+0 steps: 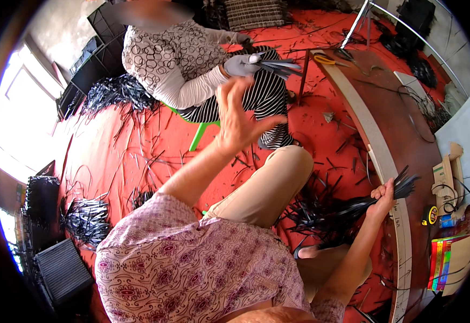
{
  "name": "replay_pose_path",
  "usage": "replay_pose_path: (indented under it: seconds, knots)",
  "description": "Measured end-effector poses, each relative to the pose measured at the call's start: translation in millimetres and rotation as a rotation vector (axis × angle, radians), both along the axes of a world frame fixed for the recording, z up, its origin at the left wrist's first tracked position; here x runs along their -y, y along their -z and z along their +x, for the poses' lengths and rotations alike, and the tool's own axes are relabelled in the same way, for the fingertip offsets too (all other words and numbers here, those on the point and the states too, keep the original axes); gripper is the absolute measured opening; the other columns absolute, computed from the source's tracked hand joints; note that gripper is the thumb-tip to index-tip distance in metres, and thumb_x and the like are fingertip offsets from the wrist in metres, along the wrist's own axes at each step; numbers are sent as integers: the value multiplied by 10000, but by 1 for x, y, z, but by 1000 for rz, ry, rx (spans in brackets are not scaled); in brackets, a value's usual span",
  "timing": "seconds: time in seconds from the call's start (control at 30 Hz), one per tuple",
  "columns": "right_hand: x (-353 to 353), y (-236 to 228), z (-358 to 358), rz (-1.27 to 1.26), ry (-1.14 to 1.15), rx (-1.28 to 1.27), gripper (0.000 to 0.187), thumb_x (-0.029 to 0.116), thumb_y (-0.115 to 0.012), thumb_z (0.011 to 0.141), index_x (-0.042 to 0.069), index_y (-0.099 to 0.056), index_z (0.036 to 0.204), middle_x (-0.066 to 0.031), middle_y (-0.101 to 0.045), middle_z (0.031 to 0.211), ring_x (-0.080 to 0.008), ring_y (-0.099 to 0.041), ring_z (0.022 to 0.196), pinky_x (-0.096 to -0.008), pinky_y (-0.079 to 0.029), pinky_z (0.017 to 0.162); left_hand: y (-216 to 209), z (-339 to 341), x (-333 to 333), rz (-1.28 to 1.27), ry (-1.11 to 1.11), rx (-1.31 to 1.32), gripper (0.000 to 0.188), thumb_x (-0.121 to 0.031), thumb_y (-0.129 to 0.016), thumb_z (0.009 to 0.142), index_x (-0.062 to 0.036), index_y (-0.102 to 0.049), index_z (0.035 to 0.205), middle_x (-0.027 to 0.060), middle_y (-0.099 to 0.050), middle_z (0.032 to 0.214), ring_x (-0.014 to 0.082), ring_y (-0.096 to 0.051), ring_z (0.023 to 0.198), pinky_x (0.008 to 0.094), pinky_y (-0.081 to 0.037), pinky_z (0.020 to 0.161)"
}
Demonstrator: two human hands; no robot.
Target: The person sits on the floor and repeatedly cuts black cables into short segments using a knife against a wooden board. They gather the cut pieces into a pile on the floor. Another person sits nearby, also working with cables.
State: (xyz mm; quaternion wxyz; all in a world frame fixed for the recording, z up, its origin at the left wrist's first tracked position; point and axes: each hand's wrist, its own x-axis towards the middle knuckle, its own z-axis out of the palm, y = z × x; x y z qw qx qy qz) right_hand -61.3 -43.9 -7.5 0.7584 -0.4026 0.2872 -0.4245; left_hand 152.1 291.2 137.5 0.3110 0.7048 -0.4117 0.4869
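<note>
Left hand is raised mid-air, fingers spread wide, holding nothing, well apart from the work. Right hand is fisted around a bundle of black strips at the wooden table edge. Bundle's long axis runs lower-left to upper-right, tips fanning past the fist over the table; loose tail probably trails toward the red floor, though clutter blurs it. Right hand has it; left is far.

Reds, blacks and busy prints

The carpeted floor is orange-red; the bundle of thin plastic strips black; the curved wooden desk reddish-brown; the person's patterned cotton sleeve pink-purple paisley; a co-worker's skirt black-and-white striped.
</note>
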Motion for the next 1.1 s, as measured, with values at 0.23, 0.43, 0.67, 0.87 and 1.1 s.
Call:
replay_pose_path:
  seconds: [0.23, 0.43, 0.67, 0.87, 1.1]
  knots:
    - [-5, -8, 2, 21, -12, 23, 344, 263, -656, 884, 149, -429, 653, 61, -345, 556, -51, -325, 440, -228, -312, 424, -18, 76, 6, 336, -261, -200, 1326, -483, -875, 467, 21, -135, 1444, 265, -331, 1381, 409, -333, 1274, 503, -254, 1041]
    - [-1, -3, 5, 14, -13, -18, 349, 301, -638, 898, 154, -422, 666, 70, -331, 545, -46, -313, 429, -224, -299, 428, -2, 141, 21, 633, 1, -360, 837, -314, -843, 592, -70, -452, 1291, 115, -579, 1075, 301, -528, 1076, 409, -338, 967]
    - [-5, -6, 7, 35, -4, -7, 332, 271, -679, 864, 153, -443, 663, 64, -321, 555, -50, -301, 443, -231, -282, 426, 7, 141, 30, 534, 299, -143, 132, -125, -660, 814, -10, -598, 834, 124, -601, 774, 320, -581, 800, 402, -410, 782]
    - [7, 0, -5, 44, 48, 56, 401, 244, -658, 879, 169, -357, 624, 64, -280, 547, -61, -253, 449, -256, -245, 426, -10, 93, 67, 418, 457, -468, 220, -161, -549, 922, -14, -536, 760, 109, -487, 637, 210, -452, 596, 345, -407, 603]
    - [22, -14, -53, 122, 370, 80, 313, 277, -643, 891, 147, -436, 696, 60, -297, 572, -77, -291, 475, -267, -298, 471, 25, -34, 185, 579, 692, -446, 181, -111, -627, 789, -52, -596, 958, 171, -648, 770, 314, -656, 745, 397, -497, 674]
